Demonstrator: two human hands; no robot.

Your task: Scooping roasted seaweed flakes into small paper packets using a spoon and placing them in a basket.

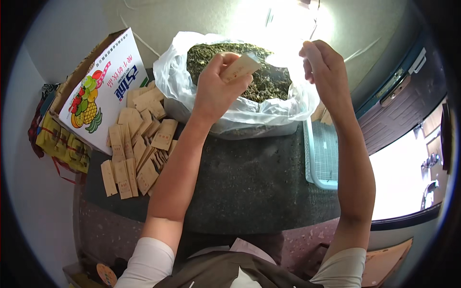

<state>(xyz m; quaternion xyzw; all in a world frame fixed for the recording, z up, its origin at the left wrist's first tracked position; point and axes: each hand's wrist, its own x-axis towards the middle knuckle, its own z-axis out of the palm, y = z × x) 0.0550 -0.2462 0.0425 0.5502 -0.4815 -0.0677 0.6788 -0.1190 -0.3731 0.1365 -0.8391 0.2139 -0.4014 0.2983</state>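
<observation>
My left hand (221, 86) grips a small kraft paper packet (240, 68) by its sides, one end tilted up to the right. Beneath it is a large clear plastic bag (176, 75), its mouth folded outward, filled with dried dark green leaves (268, 88) that look like tea. My right hand (322, 64) is raised above the bag's right rim with the fingers curled and thumb pressed in. Strong glare there hides whether anything is between its fingertips. Left of the bag, several similar kraft packets (138, 144) lie in a loose pile.
A printed carton (102, 86) leans behind the pile on the dark tabletop (248, 180). At the right stands a light blue plastic mesh basket (322, 154), partly behind my right forearm. A bright lamp (281, 21) shines at the back. Yellow packages (61, 140) sit at the far left.
</observation>
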